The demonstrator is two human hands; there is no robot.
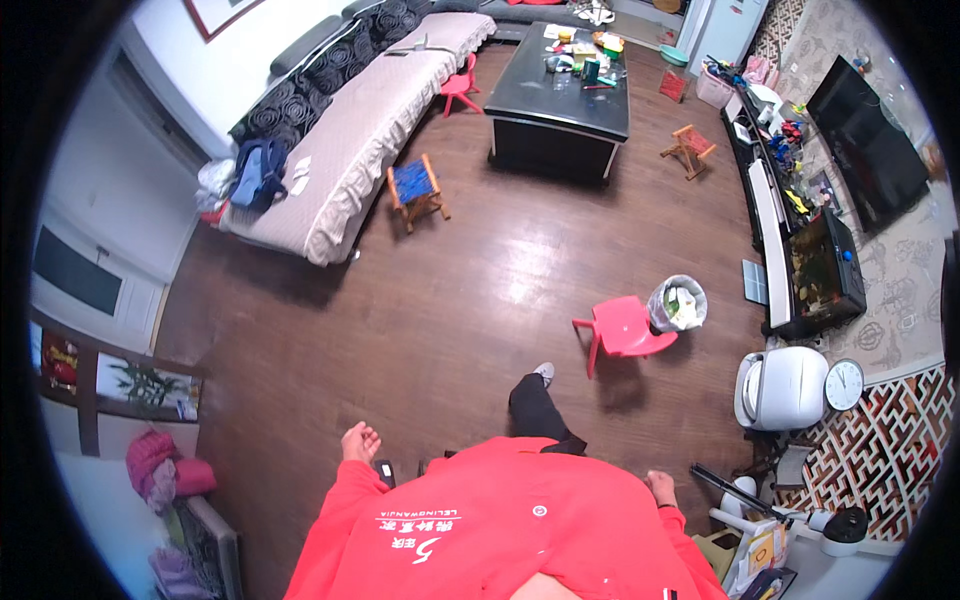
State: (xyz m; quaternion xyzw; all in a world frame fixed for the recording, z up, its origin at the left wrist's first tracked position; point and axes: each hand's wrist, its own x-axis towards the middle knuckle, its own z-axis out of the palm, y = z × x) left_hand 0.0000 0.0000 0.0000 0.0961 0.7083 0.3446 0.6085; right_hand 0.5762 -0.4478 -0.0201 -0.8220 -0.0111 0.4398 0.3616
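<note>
The red chair [620, 330] stands a little right of the frame's middle on the dark wood floor [440, 300]. It is a small moulded plastic seat, upright, with its back turned toward the lower right and its legs splayed. Touching it on the upper right is a bin [677, 303] with a pale liner and scraps inside.

Just below the chair, one dark trouser leg and a grey shoe [543, 373] are set forward in a stride. To walk here well, I would say the foot should pass left of the chair's legs, where the boards lie bare, with the arms kept close to the body.

The left hand [360, 441], low and left of centre, holds nothing, its fingers loosely curled and slightly apart. A small dark object sits just beside it against the red top; I cannot tell what it is. The right hand [660, 487], low and right, shows only its back past the sleeve, so I cannot tell how its fingers lie. A black pole [730, 488] slants just right of it.

Further out, a white appliance [782, 388] and a round clock [845, 384] are at right, a sofa [370, 130] at upper left and a black table [560, 100] at top.
</note>
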